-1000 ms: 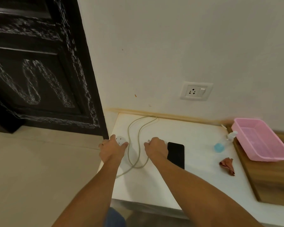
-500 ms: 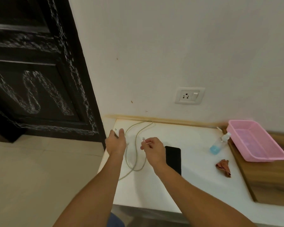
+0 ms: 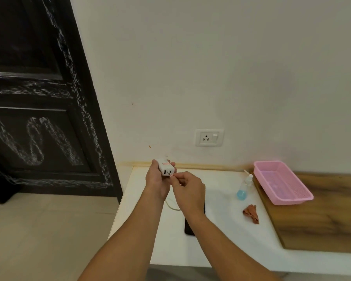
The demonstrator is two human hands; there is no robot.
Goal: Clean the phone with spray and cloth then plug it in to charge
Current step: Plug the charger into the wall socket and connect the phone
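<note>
Two hands together over table's (image 3: 221,230) back-left corner: left hand (image 3: 157,180) gripped adapter (image 3: 166,169), right hand (image 3: 188,187) pinched cable plug (image 3: 171,175) at its port. Charging step; next, seat plug squarely.

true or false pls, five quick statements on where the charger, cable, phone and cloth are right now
1. The left hand holds the white charger adapter up off the table. True.
2. The adapter is plugged into the wall socket. False: the socket is empty and the adapter is in the hand.
3. The right hand pinches the cable end close to the adapter's ports. True.
4. The cloth lies in the pink basket. False: it lies on the table beside the basket.
5. The phone lies flat on the table, partly hidden by the right forearm. True.
</note>
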